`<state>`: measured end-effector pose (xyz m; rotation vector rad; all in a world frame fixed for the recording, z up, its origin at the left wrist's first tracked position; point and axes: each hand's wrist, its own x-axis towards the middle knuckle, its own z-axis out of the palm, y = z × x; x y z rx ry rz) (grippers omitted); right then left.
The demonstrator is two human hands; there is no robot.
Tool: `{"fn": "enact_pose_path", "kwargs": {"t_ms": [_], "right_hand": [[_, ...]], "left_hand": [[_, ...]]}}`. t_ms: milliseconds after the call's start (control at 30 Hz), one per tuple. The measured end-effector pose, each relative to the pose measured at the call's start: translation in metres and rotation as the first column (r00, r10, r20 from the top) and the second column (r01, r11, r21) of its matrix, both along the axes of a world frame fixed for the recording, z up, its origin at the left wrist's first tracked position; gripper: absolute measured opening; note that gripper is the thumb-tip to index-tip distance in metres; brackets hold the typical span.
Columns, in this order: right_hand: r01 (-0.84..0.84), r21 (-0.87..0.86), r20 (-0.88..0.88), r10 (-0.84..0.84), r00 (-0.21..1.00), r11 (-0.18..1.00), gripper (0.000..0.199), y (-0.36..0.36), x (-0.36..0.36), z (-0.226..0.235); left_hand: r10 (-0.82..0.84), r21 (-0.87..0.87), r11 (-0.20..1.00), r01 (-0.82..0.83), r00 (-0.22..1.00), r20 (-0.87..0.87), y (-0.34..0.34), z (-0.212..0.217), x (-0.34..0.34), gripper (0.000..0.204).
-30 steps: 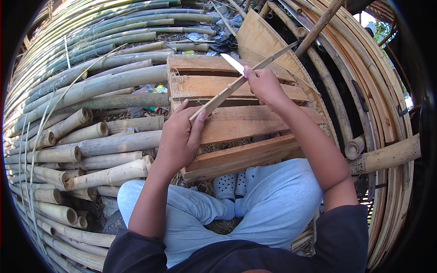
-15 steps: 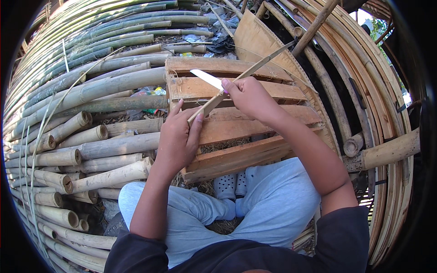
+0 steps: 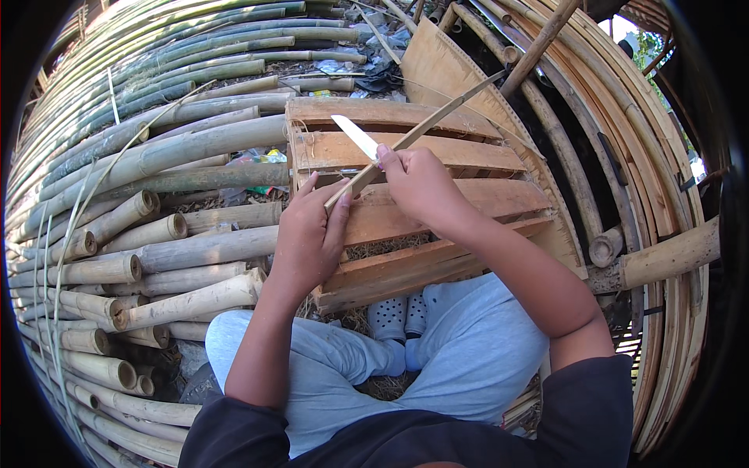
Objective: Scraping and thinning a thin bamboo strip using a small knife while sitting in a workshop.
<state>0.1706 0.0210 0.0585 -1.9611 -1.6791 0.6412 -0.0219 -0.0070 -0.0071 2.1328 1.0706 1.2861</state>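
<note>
My left hand (image 3: 310,238) is closed around the lower end of a long, thin bamboo strip (image 3: 435,117). The strip slants up and to the right, away from me, over a slatted wooden crate (image 3: 437,152). In my right hand (image 3: 421,178) is a knife with a white blade (image 3: 355,136); its handle is mostly hidden by my fingers. The blade crosses the strip a little above my left hand and points up and to the left. Both hands are over the crate, in front of my crossed legs.
Stacked bamboo poles (image 3: 203,140) fill the left side, their cut ends toward me. A tan woven panel (image 3: 449,66) leans behind the crate. Long bamboo slats (image 3: 647,148) curve along the right, near a thick pole (image 3: 671,253). Plastic litter (image 3: 265,156) lies among the poles.
My right hand has drawn slightly down and toward me along the strip with the knife, whose blade now tilts more upright. My left hand and the strip have barely shifted.
</note>
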Motion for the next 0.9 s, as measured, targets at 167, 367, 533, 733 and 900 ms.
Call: {"fn": "enact_pose_path", "kwargs": {"t_ms": [167, 367, 533, 733, 900], "right_hand": [[0.144, -0.143, -0.052, -0.153, 0.987, 0.979, 0.052, 0.015, 0.016, 0.014], [-0.05, -0.166, -0.054, 0.042, 0.998, 0.985, 0.043, -0.009, -0.004, 0.012], [-0.027, -0.215, -0.051, 0.016, 0.999, 0.976, 0.042, -0.011, 0.001, 0.019], [0.016, -0.319, -0.2, -0.084, 0.976, 0.948, 0.045, 0.003, 0.022, 0.015], [-0.138, -0.288, -0.216, 0.076, 0.973, 0.948, 0.042, -0.021, -0.003, 0.02]], "left_hand": [[-0.05, -0.014, 0.999, 0.05, 0.999, 0.011, 0.002, 0.0, 0.0, 0.024], [-0.057, -0.053, 0.997, 0.055, 0.998, -0.028, 0.0, 0.003, -0.008, 0.024], [-0.175, -0.025, 0.985, 0.174, 0.969, -0.172, -0.002, 0.009, -0.013, 0.026], [-0.159, -0.036, 0.987, 0.155, 0.975, -0.152, -0.002, 0.01, -0.01, 0.026], [-0.129, -0.044, 0.991, 0.124, 0.982, -0.135, -0.004, 0.009, -0.012, 0.025]]}}
